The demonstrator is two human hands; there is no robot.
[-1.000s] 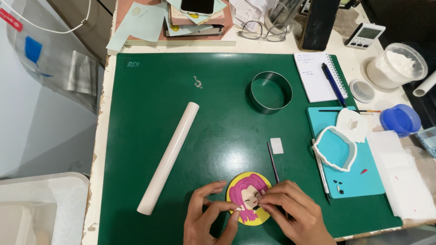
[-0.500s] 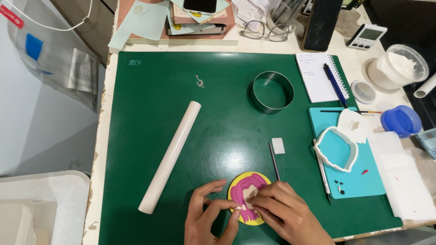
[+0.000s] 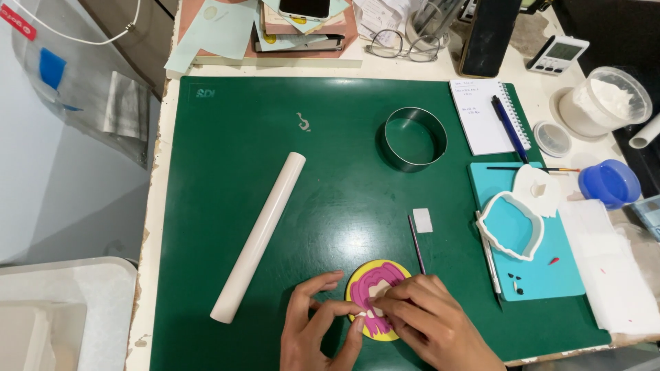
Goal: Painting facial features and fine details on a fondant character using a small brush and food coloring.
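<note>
disc: round yellow disc point(image 3: 380, 302) w/ pink shape on top, flat on green cutting mat point(image 3: 275, 227), near mat's front edge, centre-right.
pale bit: small whitish piece point(image 3: 378, 291) on the pink, mid-disc; right fingertips sit just right of it and below.
right hand: right hand point(image 3: 430, 323) comes in from lower right, covers disc's right/lower part; fingers bunched together, tips pressed onto the pink. Whether they pinch anything — can't tell.
left hand: left hand point(image 3: 320, 330) at disc's left rim, thumb + forefinger curled in, tips nearly meeting at lower-left edge, seems to pinch a tiny white scrap; other fingers loosely spread.
key relation: disc lies between the two hands; right hand is on it, left only at the edge, so right is nearer the centre piece. Disc round, no long axis.
thin tool: dark slim stick point(image 3: 416, 244) just above right hand, long axis running away from person, untouched.
white square: small white square point(image 3: 422, 220) beside tool tip.
rolling pin: white rolling pin point(image 3: 260, 235) left of hands, diagonal, well apart.
ring cutter: metal ring cutter point(image 3: 414, 138) far up mat.
teal board: teal board point(image 3: 550, 275) to the right w/ white cutter outline point(image 3: 510, 227).
</note>
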